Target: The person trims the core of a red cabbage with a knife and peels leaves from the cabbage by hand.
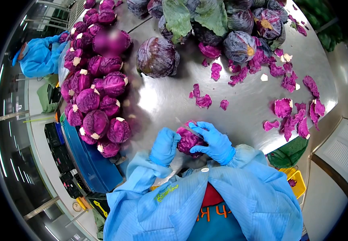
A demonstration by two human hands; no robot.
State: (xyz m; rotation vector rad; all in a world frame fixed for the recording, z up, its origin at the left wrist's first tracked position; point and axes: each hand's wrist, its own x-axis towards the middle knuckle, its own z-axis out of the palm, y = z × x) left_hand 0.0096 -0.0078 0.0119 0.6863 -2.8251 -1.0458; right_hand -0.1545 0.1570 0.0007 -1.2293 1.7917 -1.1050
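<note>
A small peeled red cabbage (188, 141) is between my gloved hands at the near edge of the steel table. My right hand (215, 142) grips it from the right, fingers over the top and thumb below. Against its left side is my left hand (165, 147), closed like a fist; whatever it holds is hidden. A thin grey blade-like strip (190, 130) crosses the top of the cabbage, and I cannot tell which hand has it. Farther out stands a large unpeeled red cabbage (158, 57). Torn purple leaves (203, 101) lie beyond my hands.
Peeled red cabbages (95, 123) are piled along the table's left side. Unpeeled cabbages (240, 46) crowd the far side. More leaf scraps (288, 120) cover the right of the steel table (238, 120). A blue bin (87, 160), a yellow crate (298, 184) and another person (41, 56) are around it.
</note>
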